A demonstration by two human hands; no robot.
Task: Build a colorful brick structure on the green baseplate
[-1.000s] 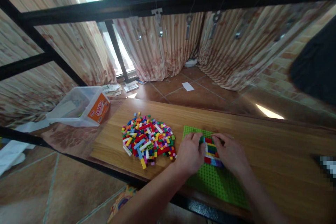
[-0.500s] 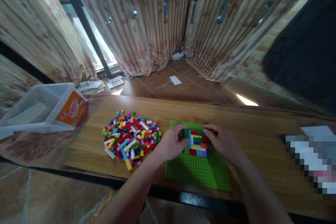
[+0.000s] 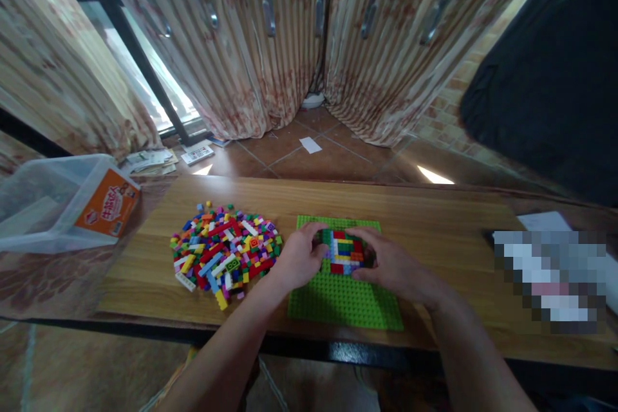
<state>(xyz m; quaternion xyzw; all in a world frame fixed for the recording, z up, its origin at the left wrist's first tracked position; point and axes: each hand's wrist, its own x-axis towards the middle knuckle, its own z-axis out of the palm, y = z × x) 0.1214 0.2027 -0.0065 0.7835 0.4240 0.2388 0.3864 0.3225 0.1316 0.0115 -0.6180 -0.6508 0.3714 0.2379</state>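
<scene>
A small build of colourful toy bricks (image 3: 344, 251), with red, white, green, yellow and blue pieces, sits on a green studded baseplate (image 3: 342, 302). At its left side is my left hand (image 3: 298, 259), fingers curled and thumb against the build's edge. My right hand (image 3: 398, 264) wraps round the right side, fingertips at the far edge and thumb at the near right corner. Parts of the build's right side are hidden by that hand. Left of the baseplate lies a heap of loose toy bricks (image 3: 226, 248) in many colours.
Everything rests on a wooden table (image 3: 154, 277). A clear plastic bin (image 3: 48, 206) with an orange label stands at the left. A blurred-out object (image 3: 545, 277) and white paper (image 3: 545, 221) lie at the right. Curtains (image 3: 241, 64) hang beyond the table.
My right hand has spread round the build's right side, its thumb coming down to the near corner. My left hand stays at the left edge. The whole view has shifted slightly.
</scene>
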